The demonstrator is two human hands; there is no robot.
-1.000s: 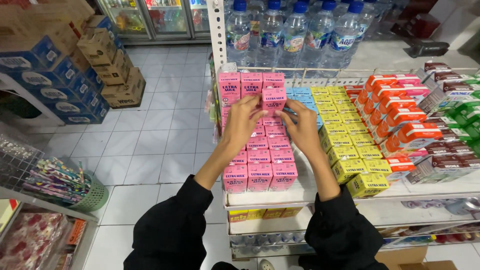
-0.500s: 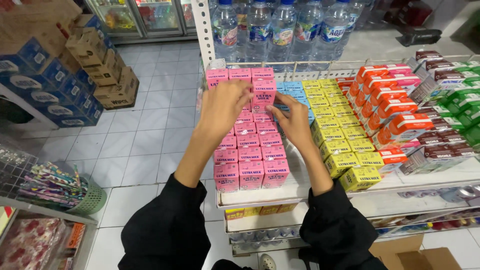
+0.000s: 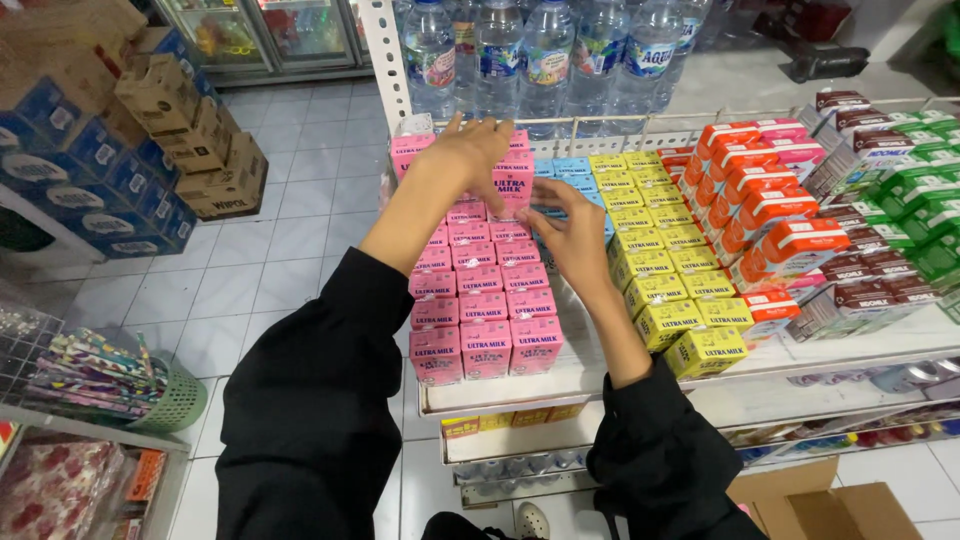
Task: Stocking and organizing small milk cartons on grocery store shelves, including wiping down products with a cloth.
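- Left hand laid palm-down over the raised pink milk cartons at the back edge of the shelf, fingers spread and resting on the carton tops, not closed round any single one.
- Right hand set against the right flank of the same pink block, fingers loosely apart and bent, touching rather than clamped (thumb side hidden, so no firm hold to be made out).
- Judged from that pose: one hand steadying from above, the other squaring from the side, keeping the stacked upper cartons flush with the rows beneath.
- Pink rows running in three files from the back rail to the front edge, near the shelf's left corner, faces forward.
- Just right of the right hand: blue cartons at the back edge, then yellow cartons down to the front edge, close enough to crowd the wrist.
- Further right: orange and red cartons tilted, then brown and green packs towards the right end.
- Behind the back rail: tall water bottles, limiting reach over the top.
- Off the shelf, left: stacked cardboard boxes on the tiled floor, a green basket of small goods; an open carton below the front edge.
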